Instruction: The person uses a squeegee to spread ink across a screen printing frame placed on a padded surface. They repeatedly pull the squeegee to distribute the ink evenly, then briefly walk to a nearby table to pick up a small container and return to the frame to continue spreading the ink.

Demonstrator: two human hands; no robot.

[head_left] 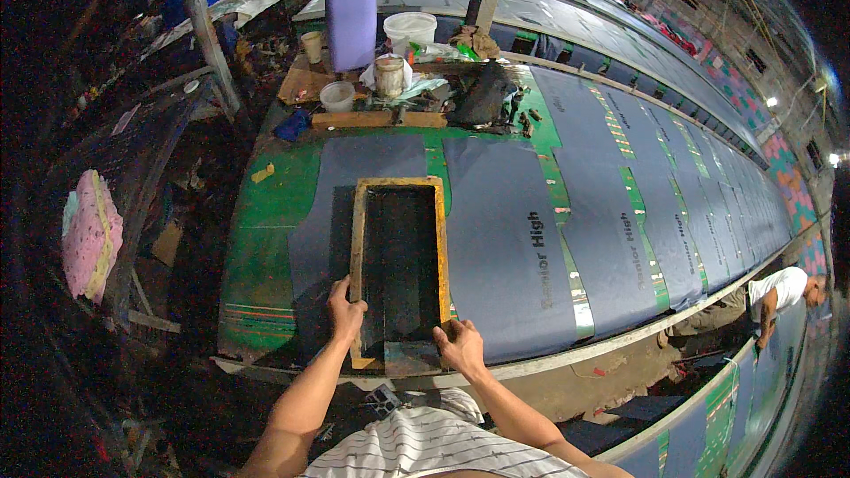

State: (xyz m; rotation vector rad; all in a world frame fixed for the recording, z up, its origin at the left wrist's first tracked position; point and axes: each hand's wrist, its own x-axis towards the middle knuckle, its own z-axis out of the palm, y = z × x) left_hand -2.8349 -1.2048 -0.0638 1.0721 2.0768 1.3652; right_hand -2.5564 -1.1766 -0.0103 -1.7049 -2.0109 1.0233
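Yellow along its edges and dark within, a rectangular frame [442, 257] is held in two bare hands at the near left end of a long green table [257, 274] — its left side gripped by the left hand [346, 305] with fingers curled around the edge, its right side clasped low, near the corner, by the right hand [460, 343] with fingers bent and closed. Whether the table is touched by the frame's underside cannot be told. Part of a blue-grey panel [305, 257] is covered by it, and just to the right another blue-grey panel [496, 239] is marked with dark lettering, the first of a row spread down the table. Beyond the frame, a wooden bar [381, 119] is laid crosswise, and behind it a jar [390, 78], a white bucket [410, 29] and a purple jug [351, 22] capped in blue are grouped together. At far right, a neighbouring table is leaned over by a person in a white shirt [776, 288]
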